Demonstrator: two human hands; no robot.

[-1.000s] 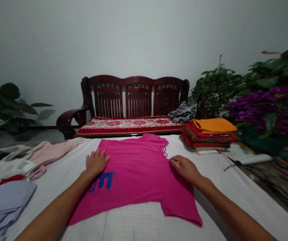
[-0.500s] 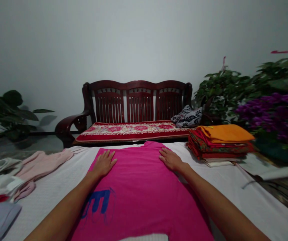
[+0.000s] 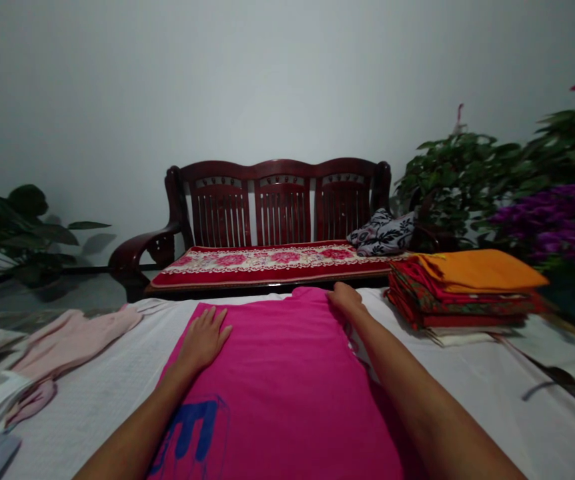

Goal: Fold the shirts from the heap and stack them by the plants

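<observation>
Left hand [image 3: 203, 340] flat on the pink shirt [image 3: 277, 380], fingers spread apart, palm down, holding nothing, just pressing. Probably resting there to keep the cloth smooth and stop it from sliding. Left arm long and straight, coming up from the bottom edge.

Right hand [image 3: 346, 298] far out at the top edge of the shirt, near the far right corner. Fingers on the cloth; pinching it or only touching, cannot tell. Right arm stretched well forward, lying across the right side of the shirt.

Shirt spread flat in the middle of the white surface [image 3: 467, 393], blue print [image 3: 192, 427] showing near the left arm. Laid out wide, likely so both hands can reach its edges.

Off to the left, a loose pile of pale clothes [image 3: 42, 347]. Off to the right, a neat folded stack [image 3: 462, 290] with an orange piece on top. Behind, a dark wooden bench [image 3: 272, 220] with a red cushion, and green plants [image 3: 467, 173] by the wall.
</observation>
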